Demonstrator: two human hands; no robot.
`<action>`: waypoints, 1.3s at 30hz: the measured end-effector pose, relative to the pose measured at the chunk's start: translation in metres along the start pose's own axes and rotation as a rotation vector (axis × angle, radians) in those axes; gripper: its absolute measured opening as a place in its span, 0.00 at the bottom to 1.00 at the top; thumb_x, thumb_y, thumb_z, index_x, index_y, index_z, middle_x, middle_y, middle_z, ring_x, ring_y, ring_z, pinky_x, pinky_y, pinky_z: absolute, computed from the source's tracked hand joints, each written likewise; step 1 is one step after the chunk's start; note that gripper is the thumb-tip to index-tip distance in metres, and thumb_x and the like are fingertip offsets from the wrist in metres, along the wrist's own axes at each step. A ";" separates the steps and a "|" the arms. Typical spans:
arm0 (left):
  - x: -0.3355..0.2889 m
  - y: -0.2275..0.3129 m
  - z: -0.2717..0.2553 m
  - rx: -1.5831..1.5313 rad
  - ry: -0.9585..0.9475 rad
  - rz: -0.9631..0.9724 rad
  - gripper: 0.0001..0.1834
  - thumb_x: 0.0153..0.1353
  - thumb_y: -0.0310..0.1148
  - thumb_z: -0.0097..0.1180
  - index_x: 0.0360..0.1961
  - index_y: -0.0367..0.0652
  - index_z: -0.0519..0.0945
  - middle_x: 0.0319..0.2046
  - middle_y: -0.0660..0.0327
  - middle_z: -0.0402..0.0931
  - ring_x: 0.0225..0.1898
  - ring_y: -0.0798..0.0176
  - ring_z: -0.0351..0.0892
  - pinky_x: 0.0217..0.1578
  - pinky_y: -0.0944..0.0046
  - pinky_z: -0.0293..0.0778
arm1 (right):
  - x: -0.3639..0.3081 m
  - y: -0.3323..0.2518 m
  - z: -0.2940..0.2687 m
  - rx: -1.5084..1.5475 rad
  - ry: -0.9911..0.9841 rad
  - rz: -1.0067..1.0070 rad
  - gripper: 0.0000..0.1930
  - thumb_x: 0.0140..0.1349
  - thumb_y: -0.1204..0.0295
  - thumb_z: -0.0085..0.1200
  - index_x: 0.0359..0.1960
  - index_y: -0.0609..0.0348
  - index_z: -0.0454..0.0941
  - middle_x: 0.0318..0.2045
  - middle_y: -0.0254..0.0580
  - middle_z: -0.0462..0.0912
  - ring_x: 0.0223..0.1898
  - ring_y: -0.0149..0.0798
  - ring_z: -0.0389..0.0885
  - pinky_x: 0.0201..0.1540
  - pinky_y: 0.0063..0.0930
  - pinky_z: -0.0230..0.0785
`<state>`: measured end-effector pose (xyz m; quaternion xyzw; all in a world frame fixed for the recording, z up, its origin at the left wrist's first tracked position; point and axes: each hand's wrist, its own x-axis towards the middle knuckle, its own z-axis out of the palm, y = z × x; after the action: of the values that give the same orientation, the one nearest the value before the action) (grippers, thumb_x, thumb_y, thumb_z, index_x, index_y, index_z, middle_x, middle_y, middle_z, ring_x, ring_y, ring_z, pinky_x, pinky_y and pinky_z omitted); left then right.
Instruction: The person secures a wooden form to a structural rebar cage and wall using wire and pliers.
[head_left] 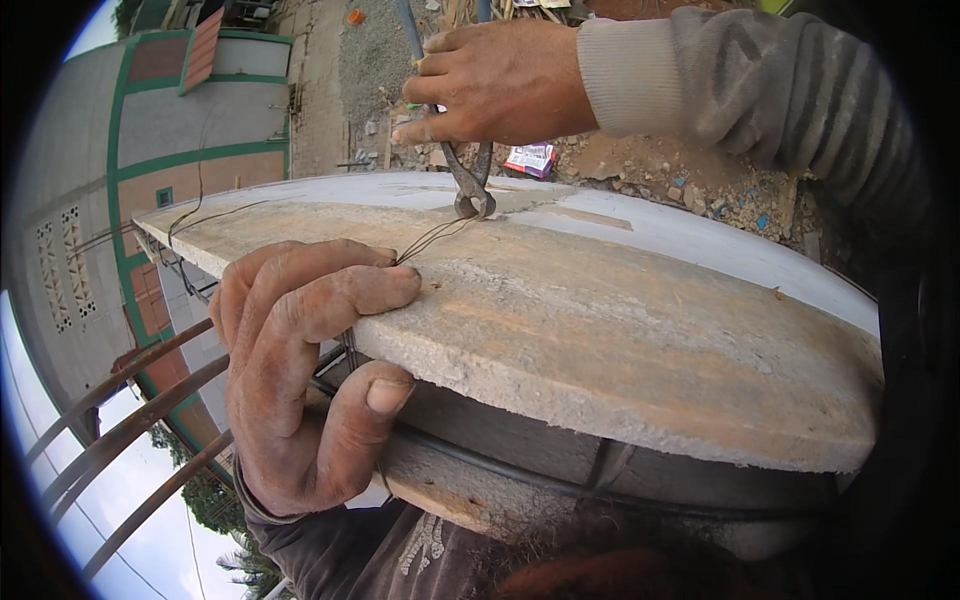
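Gripping pincers [472,182], the right hand [505,85] holds their nose at the wire [432,238], just beyond the left hand [285,365], which clasps the board [620,320], fingertips [402,286] beside the wire; a weak bite could let the pincers slip, perhaps jabbing those fingertips.

Worn, dull dark metal on the pincers [472,178]; thin bare metal wire [436,236]; rough, matt wooden board [600,320], crusted with greyish dust; ribbed matt cloth on the cuff [630,75]; brownish, rough-looking metal bars [135,432]; glossy plastic-looking packet [531,159]; coarse, stony rubble [730,195] on the ground
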<state>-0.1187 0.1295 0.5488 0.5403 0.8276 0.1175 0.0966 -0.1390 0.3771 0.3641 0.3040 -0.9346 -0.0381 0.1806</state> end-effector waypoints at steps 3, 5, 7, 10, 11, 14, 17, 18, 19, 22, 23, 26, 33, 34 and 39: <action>0.000 0.001 0.000 0.002 0.002 -0.006 0.25 0.72 0.53 0.57 0.52 0.41 0.85 0.49 0.49 0.83 0.57 0.50 0.77 0.65 0.45 0.64 | 0.003 0.001 0.001 0.026 -0.058 0.012 0.21 0.66 0.66 0.67 0.60 0.49 0.82 0.55 0.41 0.83 0.60 0.41 0.83 0.68 0.33 0.79; -0.001 0.000 0.000 -0.001 0.002 -0.006 0.25 0.71 0.53 0.57 0.52 0.41 0.85 0.49 0.48 0.83 0.57 0.50 0.77 0.65 0.45 0.64 | 0.003 0.003 0.005 0.051 -0.103 0.018 0.17 0.65 0.64 0.68 0.54 0.52 0.84 0.53 0.41 0.84 0.58 0.40 0.84 0.66 0.34 0.80; -0.002 -0.001 0.000 0.003 -0.001 -0.009 0.25 0.71 0.53 0.57 0.52 0.41 0.85 0.49 0.48 0.83 0.57 0.50 0.77 0.65 0.45 0.65 | -0.002 0.007 0.016 0.078 -0.003 0.002 0.14 0.63 0.62 0.70 0.45 0.53 0.87 0.47 0.40 0.86 0.55 0.39 0.84 0.63 0.34 0.81; -0.003 -0.001 0.002 -0.006 0.006 -0.003 0.25 0.71 0.53 0.57 0.52 0.41 0.85 0.50 0.49 0.83 0.57 0.50 0.77 0.65 0.46 0.65 | -0.013 0.012 0.026 0.084 0.063 -0.016 0.13 0.60 0.60 0.72 0.41 0.52 0.87 0.40 0.38 0.87 0.53 0.40 0.86 0.60 0.34 0.82; -0.003 -0.002 0.002 -0.011 0.008 0.003 0.25 0.71 0.53 0.57 0.52 0.41 0.85 0.50 0.49 0.83 0.57 0.50 0.77 0.65 0.46 0.65 | -0.014 0.014 0.028 0.080 0.059 -0.013 0.13 0.60 0.60 0.72 0.41 0.52 0.87 0.40 0.38 0.87 0.53 0.40 0.86 0.60 0.34 0.82; -0.001 0.000 -0.001 0.004 -0.020 -0.032 0.25 0.72 0.53 0.57 0.52 0.41 0.85 0.51 0.49 0.83 0.57 0.50 0.77 0.64 0.47 0.66 | -0.005 0.019 0.024 0.112 0.057 -0.040 0.13 0.59 0.58 0.73 0.37 0.52 0.87 0.36 0.36 0.87 0.49 0.40 0.87 0.55 0.37 0.83; -0.001 0.000 0.000 0.005 -0.003 -0.012 0.25 0.72 0.53 0.57 0.53 0.41 0.85 0.51 0.49 0.83 0.58 0.50 0.77 0.65 0.46 0.66 | -0.008 0.023 0.029 0.246 -0.055 -0.029 0.14 0.60 0.56 0.73 0.34 0.53 0.87 0.33 0.36 0.87 0.45 0.43 0.89 0.50 0.43 0.84; -0.002 -0.001 0.001 0.006 -0.001 -0.008 0.25 0.72 0.53 0.57 0.53 0.41 0.85 0.51 0.49 0.83 0.58 0.50 0.77 0.65 0.46 0.66 | -0.010 0.022 0.034 0.293 -0.125 0.001 0.14 0.61 0.57 0.71 0.34 0.53 0.87 0.33 0.37 0.87 0.45 0.45 0.89 0.48 0.45 0.83; -0.003 -0.002 0.001 0.005 0.002 -0.004 0.25 0.72 0.53 0.57 0.53 0.41 0.85 0.51 0.50 0.84 0.58 0.50 0.77 0.65 0.46 0.66 | -0.012 0.020 0.040 0.341 -0.194 0.030 0.13 0.62 0.57 0.70 0.33 0.54 0.87 0.33 0.39 0.87 0.44 0.47 0.88 0.45 0.48 0.82; -0.002 -0.002 0.000 0.018 -0.011 -0.007 0.25 0.72 0.54 0.57 0.53 0.42 0.85 0.52 0.50 0.84 0.59 0.50 0.77 0.66 0.45 0.65 | -0.021 0.018 0.050 0.440 -0.177 0.046 0.12 0.62 0.60 0.69 0.33 0.55 0.86 0.32 0.41 0.86 0.42 0.51 0.88 0.43 0.50 0.80; -0.002 -0.002 0.001 0.021 -0.014 -0.011 0.25 0.72 0.54 0.57 0.53 0.42 0.85 0.52 0.50 0.84 0.59 0.50 0.77 0.67 0.45 0.64 | -0.021 0.018 0.053 0.441 -0.178 0.043 0.12 0.62 0.60 0.69 0.33 0.55 0.86 0.32 0.41 0.86 0.42 0.51 0.88 0.43 0.50 0.80; -0.001 0.001 -0.001 0.007 -0.011 -0.007 0.25 0.72 0.54 0.58 0.53 0.42 0.85 0.52 0.50 0.85 0.59 0.49 0.77 0.67 0.45 0.63 | -0.024 0.017 0.061 0.465 -0.078 0.013 0.11 0.62 0.62 0.68 0.31 0.56 0.84 0.31 0.42 0.85 0.41 0.51 0.87 0.43 0.50 0.80; 0.001 0.005 0.000 -0.039 -0.008 -0.050 0.23 0.70 0.53 0.63 0.53 0.45 0.86 0.54 0.56 0.86 0.55 0.52 0.75 0.67 0.49 0.58 | -0.038 0.003 0.072 0.599 -0.092 0.128 0.11 0.63 0.64 0.67 0.30 0.57 0.81 0.30 0.44 0.83 0.40 0.53 0.86 0.42 0.52 0.78; 0.001 0.005 0.000 -0.044 -0.008 -0.046 0.23 0.70 0.53 0.63 0.53 0.45 0.86 0.54 0.56 0.86 0.55 0.52 0.75 0.67 0.49 0.58 | -0.039 0.003 0.072 0.617 -0.082 0.134 0.11 0.64 0.65 0.66 0.30 0.57 0.81 0.30 0.44 0.82 0.40 0.53 0.85 0.41 0.52 0.78; 0.000 0.004 0.001 -0.041 -0.001 -0.044 0.23 0.70 0.53 0.63 0.53 0.45 0.85 0.53 0.56 0.86 0.55 0.52 0.75 0.66 0.49 0.58 | -0.043 -0.005 0.067 0.638 -0.110 0.173 0.11 0.66 0.65 0.66 0.31 0.58 0.81 0.30 0.45 0.82 0.39 0.54 0.85 0.41 0.52 0.77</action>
<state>-0.1154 0.1311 0.5491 0.5199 0.8367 0.1320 0.1108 -0.1283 0.3953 0.2872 0.2622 -0.9301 0.2556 0.0282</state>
